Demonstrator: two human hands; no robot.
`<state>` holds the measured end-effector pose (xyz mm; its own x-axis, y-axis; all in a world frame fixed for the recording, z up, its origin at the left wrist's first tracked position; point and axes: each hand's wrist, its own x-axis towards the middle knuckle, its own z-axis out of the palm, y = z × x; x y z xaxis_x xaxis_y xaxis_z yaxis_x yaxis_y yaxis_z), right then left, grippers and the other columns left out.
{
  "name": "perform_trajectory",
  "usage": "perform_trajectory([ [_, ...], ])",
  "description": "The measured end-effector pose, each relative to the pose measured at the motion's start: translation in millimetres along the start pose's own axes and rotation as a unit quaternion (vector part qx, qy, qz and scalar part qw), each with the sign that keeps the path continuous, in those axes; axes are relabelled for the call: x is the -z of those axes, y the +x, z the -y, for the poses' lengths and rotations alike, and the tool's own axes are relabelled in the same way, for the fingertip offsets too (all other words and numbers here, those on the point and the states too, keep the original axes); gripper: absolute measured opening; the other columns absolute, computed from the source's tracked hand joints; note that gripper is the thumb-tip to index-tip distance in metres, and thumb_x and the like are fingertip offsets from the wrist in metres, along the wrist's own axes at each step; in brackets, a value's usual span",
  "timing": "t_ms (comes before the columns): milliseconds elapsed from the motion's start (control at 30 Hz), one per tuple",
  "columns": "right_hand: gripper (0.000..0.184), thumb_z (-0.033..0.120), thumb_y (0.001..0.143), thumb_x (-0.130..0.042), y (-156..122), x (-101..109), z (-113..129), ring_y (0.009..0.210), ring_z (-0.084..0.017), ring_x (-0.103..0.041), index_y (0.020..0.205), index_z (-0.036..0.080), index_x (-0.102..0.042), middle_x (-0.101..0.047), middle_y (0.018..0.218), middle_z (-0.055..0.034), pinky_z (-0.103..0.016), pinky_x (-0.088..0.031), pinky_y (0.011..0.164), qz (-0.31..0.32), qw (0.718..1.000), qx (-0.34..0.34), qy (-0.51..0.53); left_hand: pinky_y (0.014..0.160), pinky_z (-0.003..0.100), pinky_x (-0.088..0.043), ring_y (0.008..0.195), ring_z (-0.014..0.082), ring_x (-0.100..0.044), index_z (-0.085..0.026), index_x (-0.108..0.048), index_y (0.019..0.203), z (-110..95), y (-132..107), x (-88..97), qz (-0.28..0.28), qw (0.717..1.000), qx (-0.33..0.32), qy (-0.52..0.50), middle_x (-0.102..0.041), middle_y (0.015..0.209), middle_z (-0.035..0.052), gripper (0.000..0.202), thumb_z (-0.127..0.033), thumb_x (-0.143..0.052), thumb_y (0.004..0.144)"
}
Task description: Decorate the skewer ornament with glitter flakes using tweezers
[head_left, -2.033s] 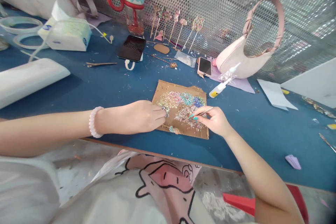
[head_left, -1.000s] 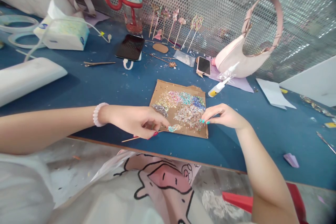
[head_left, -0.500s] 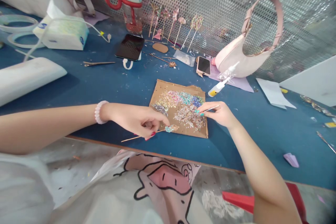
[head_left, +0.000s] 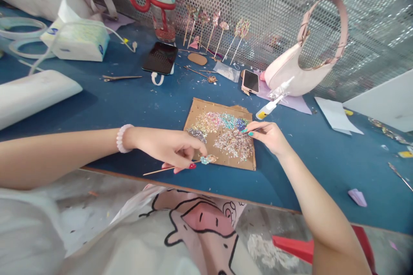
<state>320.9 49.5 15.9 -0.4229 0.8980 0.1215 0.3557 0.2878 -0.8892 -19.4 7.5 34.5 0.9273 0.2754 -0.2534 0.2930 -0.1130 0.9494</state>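
Observation:
A brown cardboard sheet (head_left: 193,111) lies on the blue table, covered with heaps of small coloured sequins (head_left: 229,137). My left hand (head_left: 171,148) is closed round a thin wooden stick (head_left: 158,170) whose sequin-covered tip (head_left: 208,159) rests at the cardboard's near edge. My right hand (head_left: 267,136) pinches thin metal tweezers (head_left: 254,129), their tips over the blue and purple sequins at the sheet's right side.
A glue bottle (head_left: 269,106) lies beyond the cardboard, with a pink handbag (head_left: 297,68), two phones (head_left: 161,58) (head_left: 251,80), finished decorated sticks (head_left: 222,36) against the mesh wall, a tissue pack (head_left: 79,41) and a white roll (head_left: 35,92) at left. Paper scraps (head_left: 337,116) lie at right.
My left hand has lifted the stick from the cardboard and drawn it toward me. My right hand moved with the tweezers from the pale heap up to the blue sequins.

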Motion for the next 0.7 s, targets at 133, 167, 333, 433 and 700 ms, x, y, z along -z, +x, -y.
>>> perform_trajectory([
  [133, 0.035, 0.057, 0.069, -0.084, 0, -2, 1, 0.080, -0.021, -0.071, 0.079, 0.025, -0.081, -0.078, 0.083, -0.0053, -0.033, -0.057, 0.075, -0.004, 1.000, -0.003, 0.021, 0.042, 0.014, -0.042, 0.043, 0.0082, -0.052, -0.019, -0.049, 0.113, -2, -2, -0.5, 0.006, 1.000, 0.012, -0.013, -0.062, 0.064, -0.0055, 0.021, -0.018, -0.050, 0.093],
  [167, 0.034, 0.057, 0.069, -0.084, 0, -2, 0, 0.081, -0.020, -0.071, 0.079, 0.025, -0.081, -0.078, 0.083, -0.0052, -0.032, -0.057, 0.076, -0.010, 1.000, -0.003, 0.026, 0.042, 0.014, -0.042, 0.043, 0.0083, -0.053, -0.019, -0.049, 0.114, -2, -2, -0.5, 0.007, 1.000, 0.015, -0.015, -0.062, 0.064, -0.0055, 0.021, -0.019, -0.051, 0.093],
  [333, 0.032, 0.054, 0.070, -0.085, -1, 5, -10, 0.082, -0.020, -0.071, 0.082, 0.025, -0.080, -0.077, 0.086, -0.0042, -0.034, -0.058, 0.080, -0.056, 0.997, -0.002, 0.050, 0.042, 0.015, -0.044, 0.044, 0.0087, -0.054, -0.019, -0.048, 0.114, -2, -3, -1.2, 0.007, 1.000, 0.010, -0.010, -0.061, 0.066, -0.0052, 0.022, -0.022, -0.052, 0.093],
  [433, 0.033, 0.053, 0.070, -0.085, 0, 9, -18, 0.085, -0.021, -0.073, 0.086, 0.025, -0.079, -0.078, 0.089, -0.0041, -0.035, -0.058, 0.084, -0.081, 0.995, -0.003, 0.063, 0.042, 0.014, -0.044, 0.044, 0.0085, -0.054, -0.019, -0.048, 0.113, -2, -3, -1.4, 0.007, 1.000, 0.003, -0.001, -0.061, 0.066, -0.0050, 0.019, -0.022, -0.051, 0.094],
  [700, 0.034, 0.056, 0.069, -0.085, 4, 7, -21, 0.100, -0.024, -0.073, 0.086, 0.027, -0.077, -0.079, 0.098, -0.0032, -0.043, -0.055, 0.099, -0.098, 0.989, 0.001, 0.114, 0.042, 0.014, -0.042, 0.043, 0.0081, -0.053, -0.019, -0.047, 0.112, -2, -3, -0.9, 0.007, 1.000, 0.006, 0.004, -0.061, 0.065, -0.0049, 0.017, -0.022, -0.049, 0.095],
])
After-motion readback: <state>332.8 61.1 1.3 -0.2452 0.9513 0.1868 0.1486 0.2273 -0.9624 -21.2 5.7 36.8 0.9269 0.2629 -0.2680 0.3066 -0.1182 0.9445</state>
